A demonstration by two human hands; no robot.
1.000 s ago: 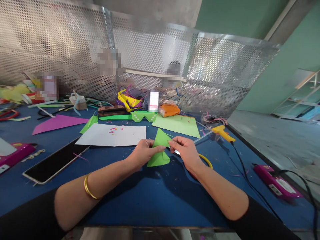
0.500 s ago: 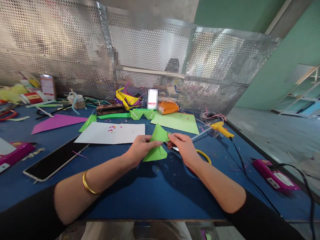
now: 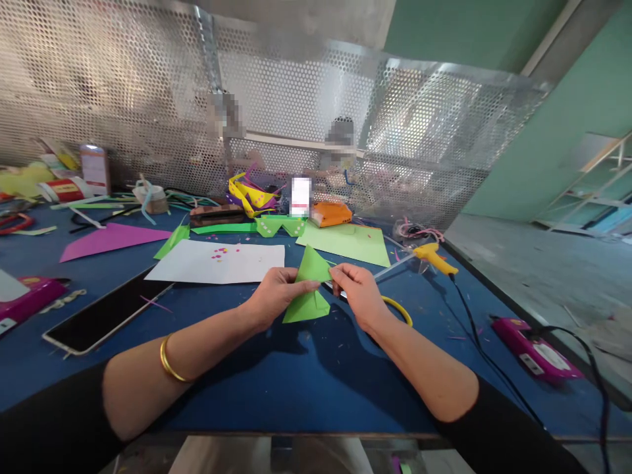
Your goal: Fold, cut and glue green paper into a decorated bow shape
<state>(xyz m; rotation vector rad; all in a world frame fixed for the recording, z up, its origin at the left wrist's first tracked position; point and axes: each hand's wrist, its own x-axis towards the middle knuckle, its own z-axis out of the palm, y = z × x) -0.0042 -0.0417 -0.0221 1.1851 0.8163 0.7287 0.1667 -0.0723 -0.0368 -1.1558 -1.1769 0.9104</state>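
A folded piece of green paper is held up over the blue table, its upper part a pointed triangle and its lower part flaring out. My left hand is closed on its left side, thumb lying across the middle. With thumb and fingers, my right hand pinches the paper's right corner. Partly hidden behind my right hand lie scissors with a yellow handle. Just beyond the hands are a white sheet with small pink bits on it and a light green sheet.
Green paper glasses and yellow ones lie at the back beside an orange pouch. A yellow glue gun trails its cord on the right near a magenta power strip. To the left lies a black tablet.
Both hands keep the same hold on the green paper, and its shape looks nearly unchanged. The whole view has shifted slightly.
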